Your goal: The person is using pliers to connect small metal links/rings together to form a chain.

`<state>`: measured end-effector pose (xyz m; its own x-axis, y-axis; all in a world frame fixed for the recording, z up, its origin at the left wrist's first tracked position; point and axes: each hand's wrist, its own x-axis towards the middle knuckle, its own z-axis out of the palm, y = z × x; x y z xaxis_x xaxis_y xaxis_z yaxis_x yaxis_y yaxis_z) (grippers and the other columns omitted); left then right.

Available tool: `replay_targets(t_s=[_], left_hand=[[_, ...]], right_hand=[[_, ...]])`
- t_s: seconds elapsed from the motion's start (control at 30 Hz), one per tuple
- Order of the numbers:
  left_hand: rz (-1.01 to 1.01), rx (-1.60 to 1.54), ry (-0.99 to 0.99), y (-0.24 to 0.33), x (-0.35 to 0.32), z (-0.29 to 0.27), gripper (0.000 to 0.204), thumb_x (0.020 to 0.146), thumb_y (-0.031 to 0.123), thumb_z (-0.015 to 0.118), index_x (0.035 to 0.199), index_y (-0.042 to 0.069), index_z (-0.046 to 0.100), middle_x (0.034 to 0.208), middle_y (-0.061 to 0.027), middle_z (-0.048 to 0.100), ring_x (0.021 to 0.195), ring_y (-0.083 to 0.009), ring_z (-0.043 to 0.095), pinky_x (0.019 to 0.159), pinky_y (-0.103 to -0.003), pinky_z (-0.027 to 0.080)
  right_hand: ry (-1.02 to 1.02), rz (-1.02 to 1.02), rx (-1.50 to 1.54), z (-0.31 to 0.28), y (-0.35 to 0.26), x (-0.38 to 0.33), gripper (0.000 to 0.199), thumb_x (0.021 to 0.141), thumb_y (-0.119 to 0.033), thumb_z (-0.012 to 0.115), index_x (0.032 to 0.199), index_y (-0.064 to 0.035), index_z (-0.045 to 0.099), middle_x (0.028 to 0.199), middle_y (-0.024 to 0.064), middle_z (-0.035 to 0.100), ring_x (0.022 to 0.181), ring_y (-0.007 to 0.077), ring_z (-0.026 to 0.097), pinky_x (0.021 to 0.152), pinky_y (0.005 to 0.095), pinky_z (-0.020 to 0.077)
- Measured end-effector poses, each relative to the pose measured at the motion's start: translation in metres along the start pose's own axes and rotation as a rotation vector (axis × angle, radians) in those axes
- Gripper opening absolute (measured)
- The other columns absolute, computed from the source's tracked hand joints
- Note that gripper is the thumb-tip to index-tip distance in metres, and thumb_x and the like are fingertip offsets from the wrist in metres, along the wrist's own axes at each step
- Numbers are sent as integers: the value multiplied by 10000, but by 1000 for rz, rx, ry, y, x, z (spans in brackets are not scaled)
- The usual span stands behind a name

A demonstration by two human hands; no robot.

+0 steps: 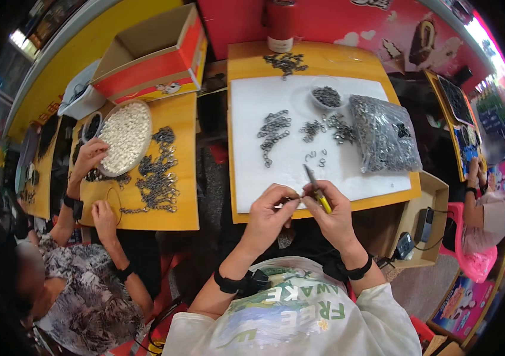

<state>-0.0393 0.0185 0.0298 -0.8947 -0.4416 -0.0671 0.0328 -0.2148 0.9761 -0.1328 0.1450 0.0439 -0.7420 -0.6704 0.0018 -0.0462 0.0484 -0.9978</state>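
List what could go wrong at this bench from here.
1. The pliers in the right hand point close to the left hand fingertips pinching a small ring; a slip might nip them.
2. Both hands work at the wooden board's near edge, so a dropped ring could fall into the lap.
3. Loose rings lie scattered on the white sheet; a sleeve may sweep them off.

Small jewellery-assembly workshop: yellow worktables (324,59) with heaped metal rings (273,133), chains (157,175), bead tray (125,137).

You are finding open white mat (377,181) right of the pliers (316,191); ring clusters (273,133) and bag (384,133) are blocking ahead.
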Motion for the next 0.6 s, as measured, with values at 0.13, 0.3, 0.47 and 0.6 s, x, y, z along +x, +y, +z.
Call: replay_targets(t_s=[0.13, 0.3, 0.47, 0.6], left_hand=[[-111, -326, 91, 0, -1, -18, 88, 883, -30, 576, 954, 1, 619, 842, -45, 603, 651, -76, 555, 464, -201, 439], [-92, -390, 78, 2, 2, -21, 94, 894, -16, 576, 980, 0, 612, 851, -52, 601, 669, -83, 565, 469, -196, 447], [-90, -400, 59, 2, 1, -17, 105, 903, 2, 584, 1006, -6, 603, 803, -53, 592, 657, -80, 564, 470, -195, 448], [-86, -351, 54, 0, -1, -15, 116, 902, -5, 586, 1017, -9, 600, 781, -52, 587, 649, -79, 562, 471, -197, 449]], right_hand=[[-118, -116, -141, -13, -4, 6, 218, 859, -26, 628, 1064, 41, 596, 934, 87, 630, 839, 142, 600, 778, 271, 478], [-176, -185, -367, -25, -3, -1, 238, 827, -46, 640, 1048, 37, 602, 887, 132, 606, 780, 254, 601, 731, 317, 479], [-221, -207, -377, -27, 1, -4, 240, 829, -68, 635, 1045, 30, 602, 872, 133, 601, 755, 267, 589, 705, 336, 477], [-262, -200, -382, -28, 1, -4, 245, 829, -81, 632, 1048, 27, 605, 861, 138, 598, 736, 272, 582, 677, 343, 470]])
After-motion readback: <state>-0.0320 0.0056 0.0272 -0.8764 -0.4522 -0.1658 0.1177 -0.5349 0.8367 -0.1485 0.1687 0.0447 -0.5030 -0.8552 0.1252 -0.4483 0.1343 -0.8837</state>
